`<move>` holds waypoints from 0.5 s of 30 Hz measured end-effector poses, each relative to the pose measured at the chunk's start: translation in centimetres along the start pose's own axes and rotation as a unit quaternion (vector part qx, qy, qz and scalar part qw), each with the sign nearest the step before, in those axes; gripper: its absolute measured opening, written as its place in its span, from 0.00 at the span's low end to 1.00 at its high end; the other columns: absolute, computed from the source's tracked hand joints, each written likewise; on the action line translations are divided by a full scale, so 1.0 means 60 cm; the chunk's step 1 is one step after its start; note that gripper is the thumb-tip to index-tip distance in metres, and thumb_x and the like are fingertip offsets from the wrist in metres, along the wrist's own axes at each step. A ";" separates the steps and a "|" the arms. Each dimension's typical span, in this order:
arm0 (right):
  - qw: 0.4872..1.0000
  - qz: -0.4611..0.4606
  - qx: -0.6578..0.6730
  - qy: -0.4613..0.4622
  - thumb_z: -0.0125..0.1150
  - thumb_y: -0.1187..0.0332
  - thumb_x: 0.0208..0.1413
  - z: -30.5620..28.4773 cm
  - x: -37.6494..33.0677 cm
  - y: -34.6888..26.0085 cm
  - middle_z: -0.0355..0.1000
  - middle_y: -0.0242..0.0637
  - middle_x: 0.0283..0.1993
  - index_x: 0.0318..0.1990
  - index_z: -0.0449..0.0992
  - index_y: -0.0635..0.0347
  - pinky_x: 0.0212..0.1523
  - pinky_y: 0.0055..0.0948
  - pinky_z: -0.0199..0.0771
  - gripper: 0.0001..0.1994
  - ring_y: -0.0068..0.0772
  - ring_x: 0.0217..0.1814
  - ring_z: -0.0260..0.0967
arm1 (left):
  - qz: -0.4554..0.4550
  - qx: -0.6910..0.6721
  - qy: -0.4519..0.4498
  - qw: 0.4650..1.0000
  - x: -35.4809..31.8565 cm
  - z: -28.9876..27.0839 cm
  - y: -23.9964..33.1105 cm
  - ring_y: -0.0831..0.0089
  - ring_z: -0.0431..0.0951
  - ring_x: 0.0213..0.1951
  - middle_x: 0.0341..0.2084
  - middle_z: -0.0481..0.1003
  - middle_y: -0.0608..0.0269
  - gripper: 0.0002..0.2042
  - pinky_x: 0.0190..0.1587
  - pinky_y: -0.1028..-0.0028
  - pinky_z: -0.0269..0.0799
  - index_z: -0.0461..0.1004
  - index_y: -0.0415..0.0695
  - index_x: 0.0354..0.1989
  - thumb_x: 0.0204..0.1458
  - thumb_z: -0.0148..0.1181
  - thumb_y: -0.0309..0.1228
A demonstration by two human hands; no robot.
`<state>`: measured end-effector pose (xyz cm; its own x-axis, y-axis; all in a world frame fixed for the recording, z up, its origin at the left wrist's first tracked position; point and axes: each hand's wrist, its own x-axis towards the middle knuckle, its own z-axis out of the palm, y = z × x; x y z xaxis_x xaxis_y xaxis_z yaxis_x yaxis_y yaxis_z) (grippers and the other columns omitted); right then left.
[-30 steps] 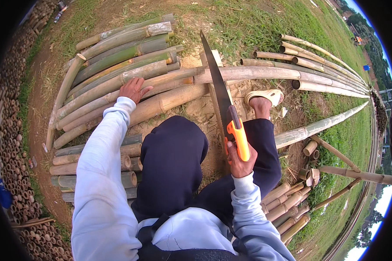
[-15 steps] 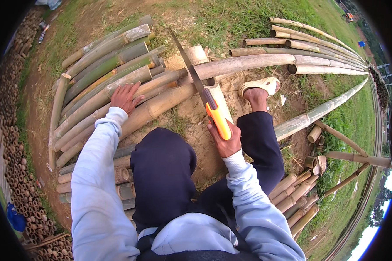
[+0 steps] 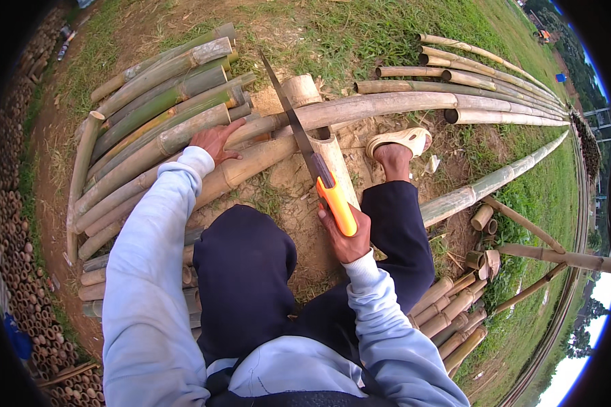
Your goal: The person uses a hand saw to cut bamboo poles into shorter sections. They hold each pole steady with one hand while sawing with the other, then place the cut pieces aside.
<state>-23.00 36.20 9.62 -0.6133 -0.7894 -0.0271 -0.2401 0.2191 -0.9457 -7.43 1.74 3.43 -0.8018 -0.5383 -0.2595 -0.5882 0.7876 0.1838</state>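
My right hand point(image 3: 352, 239) is wrapped round the orange-yellow handle of a handsaw point(image 3: 286, 102). The saw's long dark blade slants up and to the left, crossing a long pale bamboo pole point(image 3: 380, 105). Left of the blade, my left hand point(image 3: 214, 144) curls over a bamboo piece point(image 3: 258, 130) in line with that pole, thumb on the near side. Whether this piece is joined to the pole cannot be made out behind the blade. Under the pole, thick bamboo supports point(image 3: 301, 89) stand on sawdust-covered ground.
Cut bamboo lengths point(image 3: 163, 102) lie stacked at the left against a crosspiece point(image 3: 85, 176). Long poles point(image 3: 495, 115) stretch away at the right, near my sandalled foot point(image 3: 399, 146). Short bamboo pieces point(image 3: 455, 308) and a bamboo frame point(image 3: 557, 254) are at the lower right.
My left hand has moved right along the bamboo, its spread fingers now curled round the piece. The saw has slid back slightly toward me. The view has shifted a little.
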 end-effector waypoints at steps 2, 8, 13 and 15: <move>0.999 0.029 -0.020 -0.021 0.70 0.71 0.63 -0.004 -0.008 -0.011 0.81 0.35 0.41 0.49 0.81 0.69 0.49 0.26 0.74 0.12 0.24 0.43 0.75 | 0.027 -0.019 0.033 0.999 -0.005 0.020 -0.018 0.43 0.78 0.57 0.59 0.76 0.50 0.49 0.57 0.50 0.76 0.51 0.72 0.77 0.47 0.74 0.55; 1.000 0.004 0.013 0.002 0.69 0.70 0.62 0.003 0.012 0.002 0.74 0.34 0.25 0.43 0.80 0.69 0.32 0.27 0.71 0.10 0.20 0.27 0.68 | 0.050 -0.008 0.038 0.998 0.003 0.015 0.005 0.43 0.78 0.55 0.57 0.77 0.50 0.52 0.57 0.50 0.75 0.50 0.69 0.78 0.45 0.78 0.49; 1.000 -0.004 -0.005 0.008 0.69 0.69 0.63 0.022 0.031 0.000 0.72 0.33 0.24 0.38 0.79 0.68 0.29 0.29 0.69 0.09 0.20 0.26 0.65 | -0.005 0.034 0.010 0.999 -0.003 -0.001 0.014 0.44 0.79 0.52 0.51 0.78 0.48 0.50 0.54 0.49 0.76 0.55 0.61 0.76 0.44 0.79 0.40; 0.999 0.030 0.017 0.003 0.68 0.69 0.63 0.011 -0.027 0.016 0.72 0.36 0.24 0.38 0.79 0.69 0.30 0.30 0.70 0.09 0.22 0.26 0.66 | -0.020 0.039 0.018 0.999 -0.009 0.006 0.007 0.45 0.79 0.53 0.49 0.78 0.46 0.44 0.55 0.51 0.76 0.59 0.52 0.72 0.45 0.78 0.37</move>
<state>-21.72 37.29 8.56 -0.6299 -0.7723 -0.0828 -0.1769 0.2464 -0.9529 -7.22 2.48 3.32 -0.7818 -0.5793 -0.2306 -0.6110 0.7855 0.0983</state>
